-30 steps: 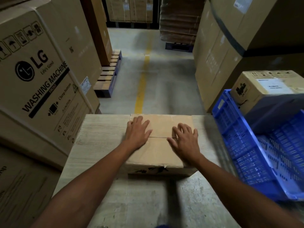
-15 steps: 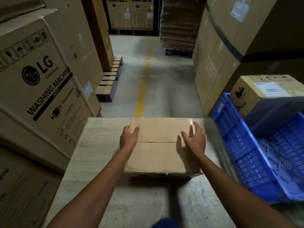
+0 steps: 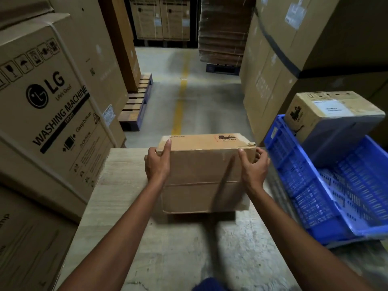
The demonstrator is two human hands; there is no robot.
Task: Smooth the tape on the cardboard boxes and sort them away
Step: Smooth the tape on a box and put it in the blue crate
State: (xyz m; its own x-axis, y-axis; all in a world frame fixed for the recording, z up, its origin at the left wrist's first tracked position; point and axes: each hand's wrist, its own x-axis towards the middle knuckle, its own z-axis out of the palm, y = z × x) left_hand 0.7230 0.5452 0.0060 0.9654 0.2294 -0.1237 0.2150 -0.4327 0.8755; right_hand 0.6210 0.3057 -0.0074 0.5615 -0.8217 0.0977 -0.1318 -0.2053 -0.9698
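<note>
The box [image 3: 204, 179] is being gripped at its sides by the left hand [image 3: 157, 164] and the right hand [image 3: 254, 167], fingers curled round its edges. It is being held tilted over the counter [image 3: 117, 185], beside the crate [image 3: 283, 156].

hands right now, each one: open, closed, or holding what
left hand: closed, grips the left side of the cardboard box, thumb on top.
right hand: closed, grips the same box's right side.

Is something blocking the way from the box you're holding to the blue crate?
Nothing visible stands between the held box and the blue crate beside it. A labelled box already sits at the crate's far end.
</note>
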